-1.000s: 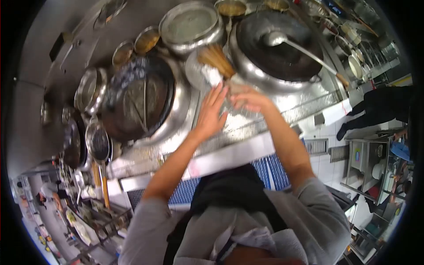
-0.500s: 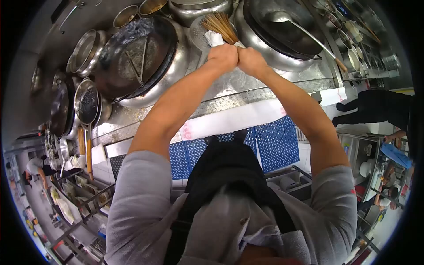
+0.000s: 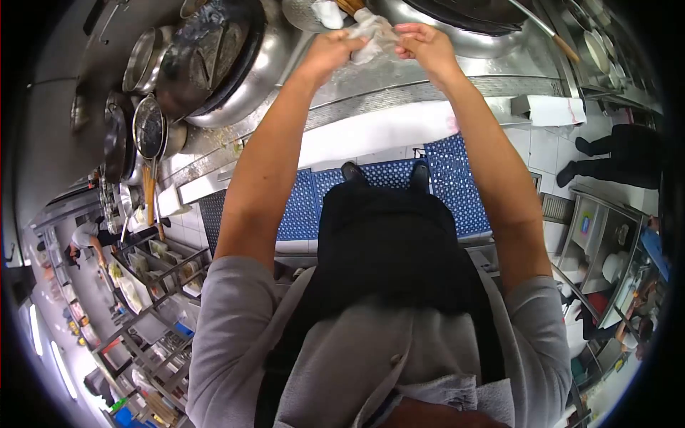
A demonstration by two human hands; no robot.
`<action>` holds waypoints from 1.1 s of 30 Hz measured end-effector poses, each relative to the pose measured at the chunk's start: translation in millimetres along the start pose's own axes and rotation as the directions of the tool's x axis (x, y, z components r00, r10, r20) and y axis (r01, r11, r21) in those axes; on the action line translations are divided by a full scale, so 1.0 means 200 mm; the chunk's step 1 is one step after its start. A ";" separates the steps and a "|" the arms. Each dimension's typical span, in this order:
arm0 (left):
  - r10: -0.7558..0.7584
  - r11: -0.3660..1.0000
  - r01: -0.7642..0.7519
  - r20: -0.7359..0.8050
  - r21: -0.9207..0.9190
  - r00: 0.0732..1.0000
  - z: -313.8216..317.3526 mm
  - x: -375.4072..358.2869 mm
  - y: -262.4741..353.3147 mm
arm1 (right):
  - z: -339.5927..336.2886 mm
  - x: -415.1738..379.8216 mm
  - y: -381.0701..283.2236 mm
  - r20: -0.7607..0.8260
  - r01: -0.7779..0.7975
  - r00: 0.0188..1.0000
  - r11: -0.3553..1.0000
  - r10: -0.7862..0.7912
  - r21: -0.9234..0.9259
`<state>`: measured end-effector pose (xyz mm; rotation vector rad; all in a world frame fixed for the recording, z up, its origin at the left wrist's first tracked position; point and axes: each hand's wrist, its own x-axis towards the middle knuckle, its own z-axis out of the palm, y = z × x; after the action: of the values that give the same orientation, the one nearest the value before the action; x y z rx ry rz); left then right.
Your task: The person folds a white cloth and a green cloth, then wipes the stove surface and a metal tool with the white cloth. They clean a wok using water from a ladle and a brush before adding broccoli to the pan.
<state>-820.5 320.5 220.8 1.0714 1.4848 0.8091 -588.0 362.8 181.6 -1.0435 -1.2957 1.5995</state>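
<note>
A crumpled, damp-looking whitish cloth [image 3: 372, 41] stretches between my hands over the steel stove top. My left hand [image 3: 330, 54] grips its left side, thumb towards the middle. At the right edge, my right hand [image 3: 431, 51] pinches the cloth with bent fingertips, the upper fingers partly extended. Just beyond the cloth, a bundled bamboo wok brush [image 3: 350, 6] shows only in part at the top of the view. Beside it a white wad of cloth [image 3: 328, 13] lies on a perforated skimmer [image 3: 298, 11].
A dark wok [image 3: 234, 50] with tongs inside sits to the left, another wok [image 3: 471, 10] to the right with a long-handled ladle [image 3: 549, 32]. Strainers [image 3: 149, 128] hang at the left. A white cloth strip [image 3: 378, 132] lines the stove's front edge. Other people stand at both sides.
My hands have come apart from a joined grip near the brush, and the cloth now shows spread between them. The view has tilted down, so the woks sit higher.
</note>
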 end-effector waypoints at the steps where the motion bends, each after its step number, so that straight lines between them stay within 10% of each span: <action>1: 0.025 1.000 -0.027 -0.130 -0.011 0.991 0.06 -0.01 0.01 | -0.05 -0.01 -0.02 -0.059 0.035 0.998 0.999 -0.034 0.016; 3: 0.090 0.994 -0.105 -0.380 -0.017 0.920 0.18 -0.03 0.04 | -0.12 -0.11 -0.06 -0.115 0.037 0.993 0.996 -0.028 0.080; 7: 0.060 0.998 -0.057 -0.329 0.019 0.942 0.55 -0.14 0.14 | -0.20 -0.32 -0.06 -0.065 -0.194 0.965 0.856 0.255 0.480; 11: 0.434 0.854 -0.468 0.182 0.228 0.882 0.88 -0.24 0.09 | -0.44 -0.36 0.14 -0.152 -0.106 0.958 0.791 0.244 0.602; 14: 0.518 0.767 -0.524 0.126 0.369 0.846 0.91 -0.25 -0.09 | -0.86 -0.40 0.36 -0.227 0.030 0.965 0.916 -0.130 -0.400; 17: 0.397 0.806 -0.391 0.082 0.444 0.914 0.73 -0.25 -0.27 | -1.02 -0.55 0.37 -0.120 0.042 0.919 0.396 -0.375 -0.917; 20: 0.356 0.830 -0.335 0.039 0.445 0.934 0.66 -0.28 -0.38 | -1.07 -0.72 0.66 0.248 0.220 0.916 -0.121 -0.316 -0.968; 23: 0.287 0.837 -0.264 0.026 0.479 0.957 0.65 -0.35 -0.45 | -1.16 -0.74 0.60 0.243 0.291 0.947 0.242 -0.210 -0.926; 26: 0.312 0.838 -0.320 0.093 0.441 0.945 0.76 -0.33 -0.44 | -1.19 -0.53 0.58 -0.084 0.042 0.982 0.621 -0.172 -0.783; 27: 0.336 0.825 -0.352 0.118 0.441 0.935 0.80 -0.31 -0.44 | -1.16 -0.46 0.44 -0.095 -0.184 0.982 0.689 0.166 -0.701; 30: 0.392 0.759 -0.401 0.133 0.513 0.910 0.93 -0.29 -0.43 | -0.93 -0.49 0.46 -0.002 -0.091 0.993 0.726 0.122 -0.682; 31: 0.449 0.716 -0.444 0.133 0.539 0.884 0.95 -0.27 -0.46 | -0.82 -0.55 0.43 -0.028 0.124 0.982 0.744 -0.188 -0.657; 33: 0.448 0.745 -0.445 0.120 0.497 0.886 0.99 -0.23 -0.46 | -0.85 -0.60 0.40 -0.068 0.032 0.992 0.742 -0.105 -0.670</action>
<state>-643.2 231.7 117.4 1.8888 1.5062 0.7509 -395.5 293.1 92.5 -1.4576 -1.8768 0.9951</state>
